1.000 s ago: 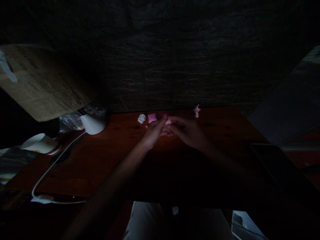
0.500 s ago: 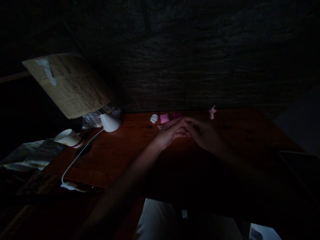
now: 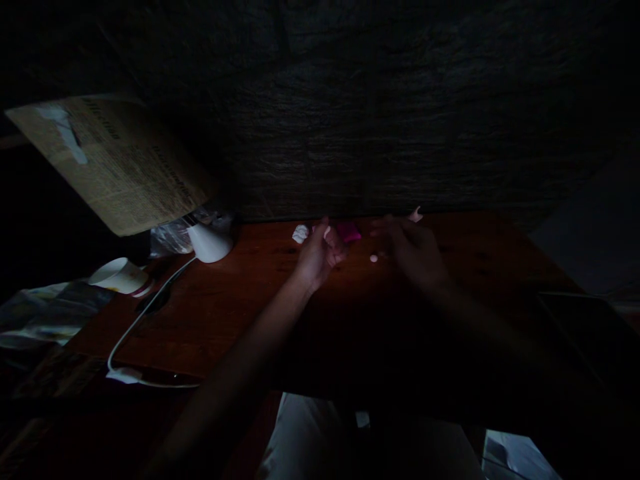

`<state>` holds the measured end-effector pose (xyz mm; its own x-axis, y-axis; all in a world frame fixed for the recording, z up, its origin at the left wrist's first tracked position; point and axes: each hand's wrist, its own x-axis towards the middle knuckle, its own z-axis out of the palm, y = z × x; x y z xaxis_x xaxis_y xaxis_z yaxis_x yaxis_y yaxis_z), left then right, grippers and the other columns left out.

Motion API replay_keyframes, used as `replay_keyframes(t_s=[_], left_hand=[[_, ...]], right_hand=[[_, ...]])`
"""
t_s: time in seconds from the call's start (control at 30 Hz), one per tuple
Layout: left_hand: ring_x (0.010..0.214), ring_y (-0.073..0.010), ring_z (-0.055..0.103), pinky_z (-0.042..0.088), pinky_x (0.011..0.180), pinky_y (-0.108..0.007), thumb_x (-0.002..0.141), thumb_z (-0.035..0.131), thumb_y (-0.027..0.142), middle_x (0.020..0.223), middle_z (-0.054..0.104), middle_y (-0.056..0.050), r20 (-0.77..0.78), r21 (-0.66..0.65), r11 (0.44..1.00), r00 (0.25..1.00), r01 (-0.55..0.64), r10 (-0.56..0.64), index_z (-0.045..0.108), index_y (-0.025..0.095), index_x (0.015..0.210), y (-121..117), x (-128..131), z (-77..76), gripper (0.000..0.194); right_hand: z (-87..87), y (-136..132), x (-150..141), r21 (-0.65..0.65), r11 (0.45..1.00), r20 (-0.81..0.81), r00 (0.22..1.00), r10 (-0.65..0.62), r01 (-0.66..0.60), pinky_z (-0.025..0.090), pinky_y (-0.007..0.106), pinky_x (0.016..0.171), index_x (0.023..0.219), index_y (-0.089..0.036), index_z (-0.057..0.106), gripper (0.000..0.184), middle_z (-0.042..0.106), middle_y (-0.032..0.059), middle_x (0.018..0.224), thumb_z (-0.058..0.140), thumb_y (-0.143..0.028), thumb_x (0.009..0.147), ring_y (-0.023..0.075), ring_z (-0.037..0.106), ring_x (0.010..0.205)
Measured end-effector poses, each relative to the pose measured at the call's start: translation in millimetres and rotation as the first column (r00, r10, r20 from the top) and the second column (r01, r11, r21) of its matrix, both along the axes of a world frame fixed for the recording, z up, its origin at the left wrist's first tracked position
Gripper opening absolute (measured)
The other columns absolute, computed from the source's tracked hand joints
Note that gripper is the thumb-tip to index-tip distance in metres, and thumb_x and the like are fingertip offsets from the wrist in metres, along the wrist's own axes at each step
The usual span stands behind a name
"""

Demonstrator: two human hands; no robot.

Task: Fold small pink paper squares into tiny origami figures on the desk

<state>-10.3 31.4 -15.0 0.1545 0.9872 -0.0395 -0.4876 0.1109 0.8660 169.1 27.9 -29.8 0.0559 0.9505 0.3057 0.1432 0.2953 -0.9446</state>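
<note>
My left hand (image 3: 317,257) is over the far middle of the table, fingers curled and thumb up, closed on a small pale pink piece (image 3: 327,232) that looks like modelling clay. Apart from it, my right hand (image 3: 415,250) has its fingers stretched to the left, somewhat blurred, holding nothing that I can see. A small pale pink ball (image 3: 374,259) lies just below those fingertips. Beyond my left hand is a flat magenta piece (image 3: 351,231), with a white crumpled lump (image 3: 301,233) to its left. A pale pink forked figure (image 3: 416,214) is partly hidden behind my right hand.
On the left of the wooden table (image 3: 225,313) stand a lamp with a white cone base (image 3: 210,243) and printed paper shade (image 3: 115,167), and a paper cup (image 3: 120,275). A white cable (image 3: 135,323) runs to the front edge. A dark flat object (image 3: 585,333) lies right.
My hands were together and have now parted, the right one moving right. The small pink ball now shows on the table between them. The camera view has shifted as well.
</note>
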Motion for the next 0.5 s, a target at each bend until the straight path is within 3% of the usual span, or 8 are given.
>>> replay_keyframes(t_s=[0.2,0.37,0.5], left_hand=[[0.045,-0.0082,0.034,0.034,0.048,-0.023,0.095,0.062,0.065,0.048,0.030,0.007,-0.018,-0.056,0.997,0.998,0.051,-0.052,0.029,0.023,0.054,-2.0,1.8,1.9,0.067],[0.042,-0.0072,0.033,0.035,0.046,-0.020,0.097,0.066,0.046,0.048,0.031,0.009,-0.034,-0.113,0.992,0.998,0.050,-0.054,0.035,0.023,0.059,-1.7,1.7,1.1,0.054],[0.043,-0.0076,0.044,0.041,0.047,-0.020,0.098,0.062,0.034,0.053,0.044,0.008,0.014,-0.150,0.981,0.992,0.122,-0.122,0.047,0.021,0.067,-2.9,2.6,-0.5,0.038]], right_hand=[[-5.0,9.7,6.5,-0.100,0.994,-0.056,0.997,-0.057,0.052,0.055,0.032,0.060,0.092,-0.020,0.075,0.056,0.078,0.0101,0.089,0.056,-0.073,0.094,0.0179,0.067,0.063],[-3.6,7.9,5.9,-0.100,0.993,-0.029,0.998,-0.058,0.055,0.055,0.032,0.059,0.085,-0.020,0.073,0.056,0.077,0.0093,0.085,0.059,-0.074,0.090,0.0171,0.065,0.060],[-5.1,6.7,5.0,-0.077,0.997,0.012,1.000,-0.003,0.004,0.055,0.029,0.057,0.084,-0.021,0.072,0.052,0.078,0.0083,0.085,0.062,-0.072,0.088,0.0160,0.066,0.059]])
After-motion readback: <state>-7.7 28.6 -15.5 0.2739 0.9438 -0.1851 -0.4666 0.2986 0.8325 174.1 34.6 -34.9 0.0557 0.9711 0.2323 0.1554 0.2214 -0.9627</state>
